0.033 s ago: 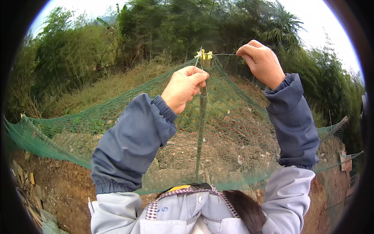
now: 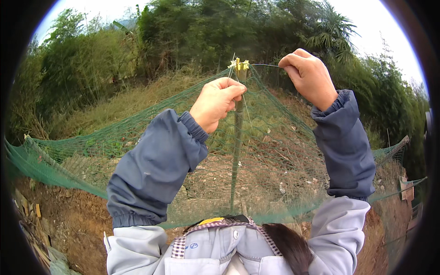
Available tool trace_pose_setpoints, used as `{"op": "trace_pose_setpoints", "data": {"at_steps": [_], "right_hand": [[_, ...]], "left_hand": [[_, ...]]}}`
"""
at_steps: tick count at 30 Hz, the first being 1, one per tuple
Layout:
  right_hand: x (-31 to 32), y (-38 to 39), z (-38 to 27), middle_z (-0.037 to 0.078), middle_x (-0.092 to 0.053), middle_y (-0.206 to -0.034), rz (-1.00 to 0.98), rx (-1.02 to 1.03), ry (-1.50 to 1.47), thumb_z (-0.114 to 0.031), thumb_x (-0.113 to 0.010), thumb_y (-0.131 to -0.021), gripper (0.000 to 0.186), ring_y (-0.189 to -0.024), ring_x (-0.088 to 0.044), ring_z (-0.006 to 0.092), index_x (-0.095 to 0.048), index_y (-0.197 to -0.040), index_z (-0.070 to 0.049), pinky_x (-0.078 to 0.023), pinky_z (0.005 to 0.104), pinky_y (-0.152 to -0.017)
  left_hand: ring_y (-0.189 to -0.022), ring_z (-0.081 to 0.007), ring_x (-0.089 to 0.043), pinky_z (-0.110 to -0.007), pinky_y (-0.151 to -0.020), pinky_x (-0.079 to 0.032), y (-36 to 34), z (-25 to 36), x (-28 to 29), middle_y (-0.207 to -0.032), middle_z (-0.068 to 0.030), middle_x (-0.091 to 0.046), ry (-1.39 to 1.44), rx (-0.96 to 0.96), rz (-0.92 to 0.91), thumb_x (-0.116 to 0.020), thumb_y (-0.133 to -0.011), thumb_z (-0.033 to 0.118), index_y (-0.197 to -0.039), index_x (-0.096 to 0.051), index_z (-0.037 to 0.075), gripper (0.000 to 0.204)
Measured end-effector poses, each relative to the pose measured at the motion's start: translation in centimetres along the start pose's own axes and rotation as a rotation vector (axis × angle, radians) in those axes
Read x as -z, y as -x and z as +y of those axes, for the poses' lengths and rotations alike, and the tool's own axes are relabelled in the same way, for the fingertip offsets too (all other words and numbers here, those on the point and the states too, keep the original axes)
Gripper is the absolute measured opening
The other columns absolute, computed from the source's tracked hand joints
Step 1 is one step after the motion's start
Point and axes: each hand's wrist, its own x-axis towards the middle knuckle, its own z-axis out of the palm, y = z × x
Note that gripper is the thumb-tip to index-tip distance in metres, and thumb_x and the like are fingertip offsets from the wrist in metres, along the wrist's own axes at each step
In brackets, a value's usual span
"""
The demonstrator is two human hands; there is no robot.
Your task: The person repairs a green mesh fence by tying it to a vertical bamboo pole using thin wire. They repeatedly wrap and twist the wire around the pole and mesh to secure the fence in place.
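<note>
A bamboo post (image 2: 237, 146) stands upright ahead of me, its top (image 2: 241, 66) split, with pale yellow frayed bits. Green netting (image 2: 279, 137) hangs from that top to both sides. Just below the top, my left hand (image 2: 215, 101) is closed, thumb and forefinger pinching thin wire strands (image 2: 247, 108), one of which dangles down across the net. Right of the post, my right hand (image 2: 306, 75) is raised, fingertips closed on a thin wire (image 2: 266, 64) that runs taut toward the post top. Both forearms wear dark blue sleeve covers.
Dense trees (image 2: 197, 32) and dry grass (image 2: 114, 105) lie behind the net. Bare soil (image 2: 68, 206) is below at left, with scattered sticks (image 2: 27, 215) at the edge. Another leaning pole (image 2: 398, 145) holds the net at right, near a board (image 2: 405, 188).
My right hand has dropped very slightly, with the wire still pinched. The dangling strand below my left hand has swung a little to the right.
</note>
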Motion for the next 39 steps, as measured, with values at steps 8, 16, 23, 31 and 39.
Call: {"op": "trace_pose_setpoints", "data": {"at_steps": [8, 16, 23, 31, 39], "right_hand": [[-2.8, 2.6, -8.5, 0.011, -0.058, -0.076, 0.093, -0.112, -0.332, 0.001, -0.060, -0.077, 0.011, -0.066, -0.059, 0.0238, -0.065, -0.087, -0.001, -0.047, 0.0300, -0.060], [-5.5, 4.0, -11.4, 0.013, -0.058, -0.082, 0.151, -0.154, -0.222, 0.001, -0.059, -0.077, 0.021, -0.069, -0.060, 0.0278, -0.062, -0.097, -0.003, -0.048, 0.0336, -0.060], [-5.6, 7.7, -10.7, 0.009, -0.061, -0.080, 0.270, -0.280, -0.888, -0.011, -0.059, -0.087, 0.020, -0.068, -0.060, 0.0133, -0.062, -0.103, 0.000, -0.048, 0.0268, -0.062], [-8.0, 6.8, -9.1, 0.015, -0.058, -0.102, 0.281, -0.145, -0.003, -0.004, -0.057, -0.083, 0.040, -0.083, -0.060, 0.0240, -0.049, -0.122, 0.000, -0.050, 0.0303, -0.071], [-9.2, 4.9, -10.4, 0.005, -0.061, -0.093, 0.459, -0.556, -1.398, -0.010, -0.048, -0.094, 0.024, -0.076, -0.056, 0.0087, -0.053, -0.114, 0.002, -0.046, 0.0210, -0.063]], "left_hand": [[-0.048, -0.0030, -0.043, -0.018, -0.039, -0.028, -1.0, 0.8, 0.3, -0.069, 0.0001, -0.060, 0.050, 0.034, -0.100, -0.064, -0.081, 0.012, -0.080, -0.062, 0.006, 0.007], [-0.047, -0.0023, -0.039, -0.016, -0.037, -0.026, -2.1, 2.3, 2.3, -0.073, -0.0014, -0.059, 0.162, 0.187, -0.271, -0.054, -0.087, 0.012, -0.100, -0.056, -0.003, 0.020], [-0.042, -0.0002, -0.026, -0.017, -0.035, -0.018, -2.1, 1.6, 2.3, -0.064, 0.0062, -0.047, 0.144, 0.179, -0.287, -0.052, -0.088, 0.013, -0.097, -0.056, 0.003, 0.014], [-0.043, -0.0006, -0.027, -0.018, -0.035, -0.019, -2.6, 1.6, 2.3, -0.064, 0.0063, -0.047, 0.217, 0.210, -0.248, -0.052, -0.088, 0.013, -0.100, -0.054, 0.002, 0.016], [-0.043, -0.0006, -0.027, -0.018, -0.036, -0.019, -2.4, 1.2, 2.3, -0.064, 0.0065, -0.046, 0.249, 0.171, -0.264, -0.052, -0.087, 0.013, -0.099, -0.054, 0.003, 0.016]]}}
